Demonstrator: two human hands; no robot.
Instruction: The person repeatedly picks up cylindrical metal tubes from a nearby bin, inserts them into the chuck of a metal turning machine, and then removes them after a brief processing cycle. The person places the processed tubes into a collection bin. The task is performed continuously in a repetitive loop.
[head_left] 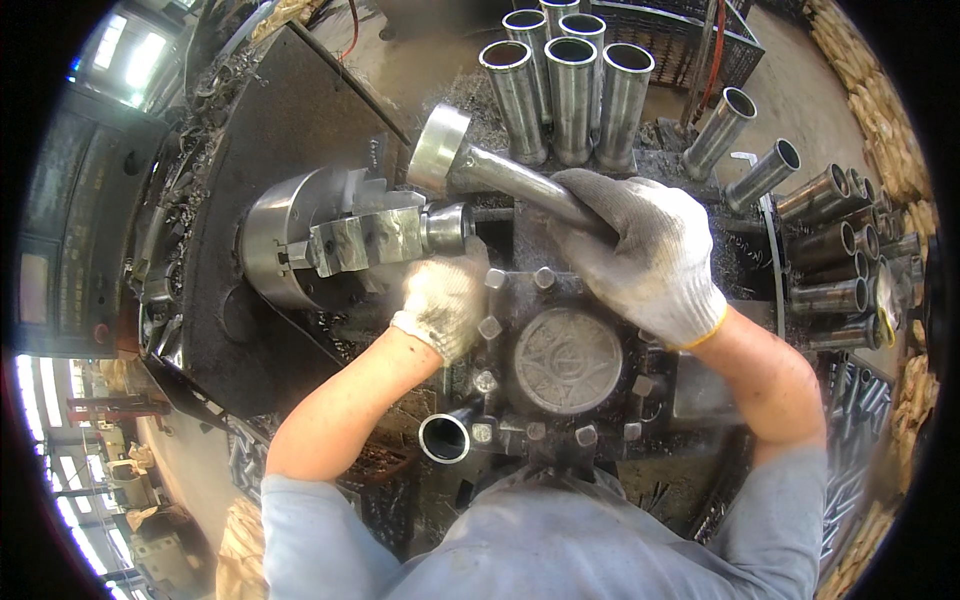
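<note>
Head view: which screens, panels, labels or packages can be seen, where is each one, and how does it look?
Control panel: far left beside the lathe chuck, dark grey box with a small pale screen and a red knob.
Round cast plate: centre, below the gloved hands, grey metal with raised marks.
Packages: none visible.

Two gloved hands: left (447, 300), right (645, 255). Five shiny tubes (572, 95) standing together up top. Two more tubes (745, 150) leaning nearby. Maybe ten tubes (830, 265) stacked at right, hard to count. One chuck (290, 245).
</note>
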